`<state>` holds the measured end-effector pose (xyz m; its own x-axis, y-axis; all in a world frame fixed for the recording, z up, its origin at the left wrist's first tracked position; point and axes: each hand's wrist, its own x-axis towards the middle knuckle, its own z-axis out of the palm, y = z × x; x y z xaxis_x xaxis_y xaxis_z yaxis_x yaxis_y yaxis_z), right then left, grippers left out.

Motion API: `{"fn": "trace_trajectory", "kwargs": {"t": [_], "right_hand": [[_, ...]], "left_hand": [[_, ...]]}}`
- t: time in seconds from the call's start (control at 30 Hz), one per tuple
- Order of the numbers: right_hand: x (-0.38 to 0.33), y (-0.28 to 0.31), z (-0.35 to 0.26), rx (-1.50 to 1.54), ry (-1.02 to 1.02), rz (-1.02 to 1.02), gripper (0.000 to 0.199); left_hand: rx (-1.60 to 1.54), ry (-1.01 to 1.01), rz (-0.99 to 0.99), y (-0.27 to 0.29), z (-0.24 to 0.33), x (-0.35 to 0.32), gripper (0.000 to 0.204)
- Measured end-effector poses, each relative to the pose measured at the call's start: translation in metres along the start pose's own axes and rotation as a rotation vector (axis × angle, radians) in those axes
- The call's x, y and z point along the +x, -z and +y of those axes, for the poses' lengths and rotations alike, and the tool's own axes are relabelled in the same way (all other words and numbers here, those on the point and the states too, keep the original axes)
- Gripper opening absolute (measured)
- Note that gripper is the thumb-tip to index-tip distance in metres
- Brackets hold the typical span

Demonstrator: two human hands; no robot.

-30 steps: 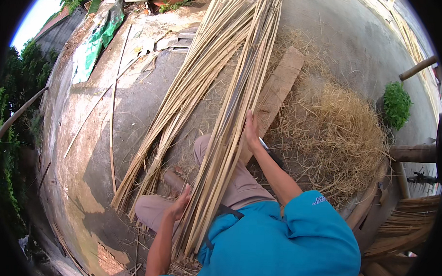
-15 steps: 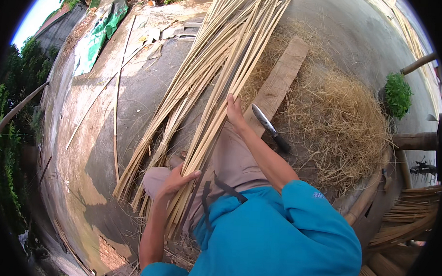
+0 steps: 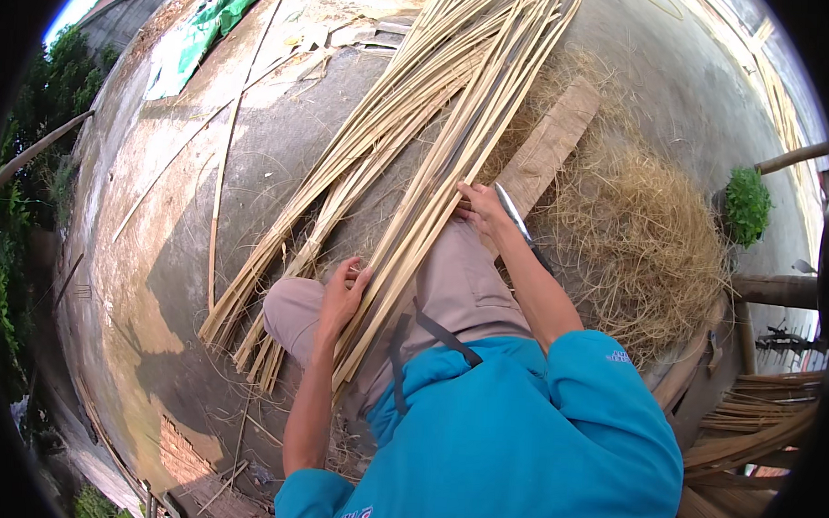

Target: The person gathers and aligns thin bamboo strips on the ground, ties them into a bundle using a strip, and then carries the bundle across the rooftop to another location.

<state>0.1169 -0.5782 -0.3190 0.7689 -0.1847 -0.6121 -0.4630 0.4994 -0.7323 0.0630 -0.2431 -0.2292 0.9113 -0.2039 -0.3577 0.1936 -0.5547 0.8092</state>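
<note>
My left hand (image 3: 342,296) is curling around the near end of the bamboo strips (image 3: 417,191) lying across my lap; my right hand (image 3: 481,207) is gripping them higher up, beside the knife (image 3: 514,219) and straw pile (image 3: 639,235).

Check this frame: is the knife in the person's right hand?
No. The knife lies on the wooden plank beside the right hand, which grips the bamboo strips.

Head cam, looking down, close-up.
</note>
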Motion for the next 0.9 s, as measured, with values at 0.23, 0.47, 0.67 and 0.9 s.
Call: {"fn": "trace_trajectory", "kwargs": {"t": [0.23,0.47,0.67,0.9], "right_hand": [[-0.001,0.007,0.002,-0.199,0.009,0.213,0.040],[-0.015,-0.024,-0.016,-1.088,0.846,0.162,0.022],[-0.014,-0.015,-0.025,-1.389,0.826,0.086,0.023],[-0.018,-0.038,-0.014,-1.350,0.697,0.245,0.036]], "left_hand": [[0.366,-0.250,0.235,-0.018,0.036,-0.019,0.009],[0.424,-0.312,0.300,-0.026,0.019,-0.015,0.016],[0.285,-0.121,0.230,-0.015,0.048,-0.012,0.024],[0.337,-0.228,0.271,-0.013,0.027,-0.007,0.032]]}}
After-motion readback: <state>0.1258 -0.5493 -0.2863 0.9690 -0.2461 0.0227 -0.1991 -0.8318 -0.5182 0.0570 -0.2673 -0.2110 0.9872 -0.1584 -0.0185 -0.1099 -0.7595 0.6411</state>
